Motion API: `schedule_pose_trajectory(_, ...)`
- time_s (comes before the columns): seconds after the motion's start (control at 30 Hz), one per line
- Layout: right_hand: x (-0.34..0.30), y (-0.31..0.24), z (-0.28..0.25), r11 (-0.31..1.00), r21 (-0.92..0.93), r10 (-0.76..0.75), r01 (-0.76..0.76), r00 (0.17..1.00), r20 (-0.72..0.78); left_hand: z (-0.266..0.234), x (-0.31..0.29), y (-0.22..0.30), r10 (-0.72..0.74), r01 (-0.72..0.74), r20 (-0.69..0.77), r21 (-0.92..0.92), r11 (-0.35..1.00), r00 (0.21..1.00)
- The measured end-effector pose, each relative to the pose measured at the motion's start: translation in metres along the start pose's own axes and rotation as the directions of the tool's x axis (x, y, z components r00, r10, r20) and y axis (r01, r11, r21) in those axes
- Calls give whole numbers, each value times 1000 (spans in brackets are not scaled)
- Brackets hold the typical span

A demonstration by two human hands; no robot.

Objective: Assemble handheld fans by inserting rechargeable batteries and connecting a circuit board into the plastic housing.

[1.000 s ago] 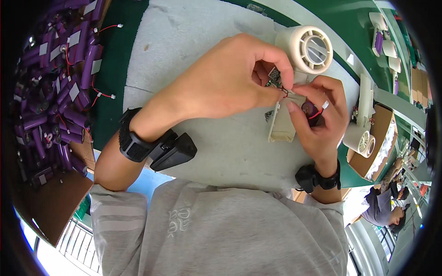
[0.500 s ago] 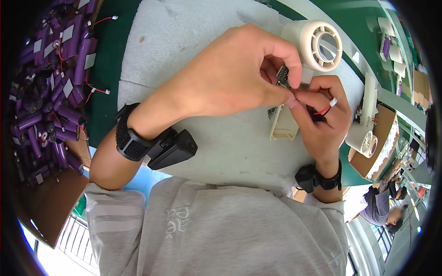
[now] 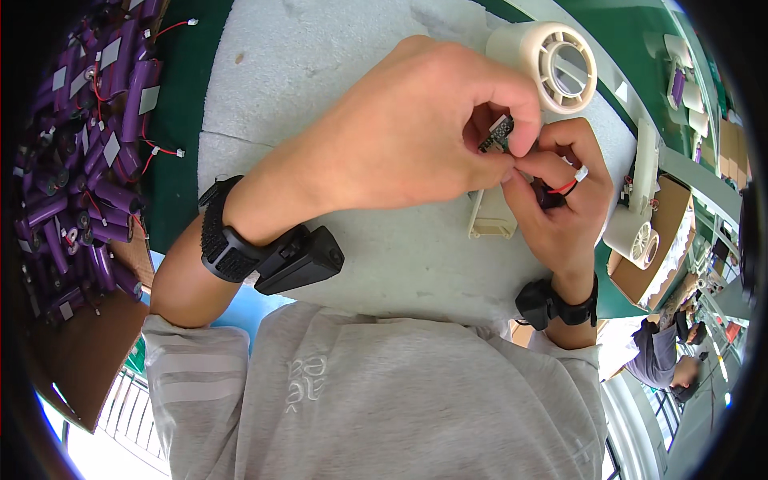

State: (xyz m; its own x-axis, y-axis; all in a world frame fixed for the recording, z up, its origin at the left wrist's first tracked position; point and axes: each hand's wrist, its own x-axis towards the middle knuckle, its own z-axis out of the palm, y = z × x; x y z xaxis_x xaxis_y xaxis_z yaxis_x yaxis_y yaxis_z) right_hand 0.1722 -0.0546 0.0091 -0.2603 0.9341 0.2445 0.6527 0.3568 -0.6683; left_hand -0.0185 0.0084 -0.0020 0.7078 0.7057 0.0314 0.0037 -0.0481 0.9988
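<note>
My left hand [image 3: 432,120] is closed, its thumb and forefinger round a small dark circuit board [image 3: 498,134]. Right up against it, my right hand [image 3: 564,192] is pinched, thumb tip meeting the left fingertips at the board's lower edge. A red and black wire [image 3: 565,189] with a white plug [image 3: 581,173] comes out between my right fingers; its other end is hidden in the hand. Behind the hands lies a cream round fan housing [image 3: 557,70] with a slotted ring. An open cream shell piece [image 3: 491,218] lies on the pad, partly covered by my hands.
A white foam pad [image 3: 344,248] covers the green bench before me. Many purple battery cells [image 3: 112,152] with wire leads fill a cardboard box [image 3: 88,352] at left. To the right are more cream fan parts [image 3: 636,236] and a carton [image 3: 668,244]. A person [image 3: 660,352] sits farther off.
The circuit board has turned and shows more between my left fingers. Both hands stay together, shifted only slightly. The whole view has moved a little.
</note>
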Motion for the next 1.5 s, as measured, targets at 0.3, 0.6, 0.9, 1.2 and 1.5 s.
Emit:
schedule_pose_trajectory(0.3, 5, -6, -8, 998, 55, 12, -13, 1000, 28, 1, 0, 1, 126, -117, -16, 269, 956, 992)
schedule_pose_trajectory(0.6, -5, 11, -4, 989, 41, -140, 141, 990, -28, -2, 0, 6, 94, -95, 15, 96, 991, 995)
schedule_pose_trajectory(0.9, -1, 5, -10, 997, -24, -74, 75, 997, 33, -2, 1, 1, 84, -82, -7, 109, 991, 996)
schedule_pose_trajectory(1.2, -3, 10, -16, 972, 226, 61, -57, 998, -11, -4, 1, 2, 40, -38, -29, 69, 997, 999)
schedule_pose_trajectory(1.5, -5, 12, -7, 967, 250, 64, -49, 997, -50, -6, 2, 3, -57, 58, 14, -61, 996, 998)
